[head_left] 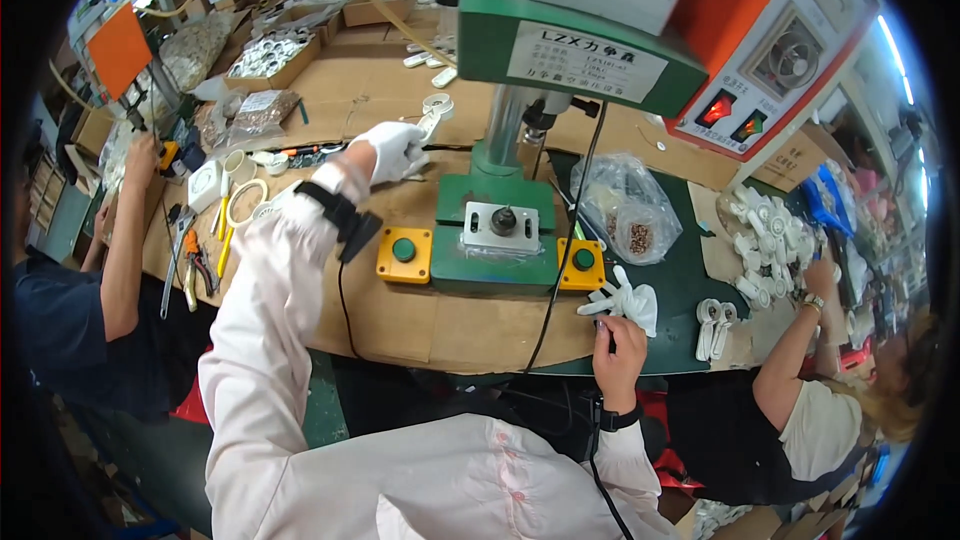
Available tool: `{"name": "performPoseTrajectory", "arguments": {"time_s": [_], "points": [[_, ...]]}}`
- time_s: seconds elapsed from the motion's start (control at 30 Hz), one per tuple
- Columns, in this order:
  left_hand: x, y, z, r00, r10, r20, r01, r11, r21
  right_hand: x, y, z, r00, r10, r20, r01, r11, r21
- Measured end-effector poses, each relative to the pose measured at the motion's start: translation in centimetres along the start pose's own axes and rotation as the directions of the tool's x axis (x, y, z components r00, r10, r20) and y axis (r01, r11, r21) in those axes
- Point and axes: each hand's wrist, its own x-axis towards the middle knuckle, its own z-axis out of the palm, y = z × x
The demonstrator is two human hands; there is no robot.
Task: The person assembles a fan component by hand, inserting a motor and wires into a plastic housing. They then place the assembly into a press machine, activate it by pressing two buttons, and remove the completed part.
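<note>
The sleeves [265, 310] are pale pink; black wrist straps [340, 217] trail cables [344, 297]; a white glove [393, 150] covers the left hand [398, 154].

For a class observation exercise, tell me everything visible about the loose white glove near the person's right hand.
The glove is white and looks like soft fabric. It lies crumpled on the worktable, no hand inside, narrow fingers pointing mostly left, wider part at the right. A yellow button box stands close at its upper left. The bare right hand is just below; whether it touches the glove is unclear.
</note>
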Motion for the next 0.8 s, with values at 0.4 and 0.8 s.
{"name": "performPoseTrajectory", "arguments": {"time_s": [0.4,0.8], "points": [[19.9,-4.2,-6.8,0.565,0.798,0.211,-0.796,0.460,0.394,0.6,1.7,-4.3,0.974,0.168,-0.149,-0.174,0.984,-0.027],[-0.6,-2.0,-3.5,0.941,0.333,-0.062,-0.339,0.923,-0.182,2.9,12.8,-11.5,0.952,0.275,-0.132,-0.301,0.774,-0.557]]}}
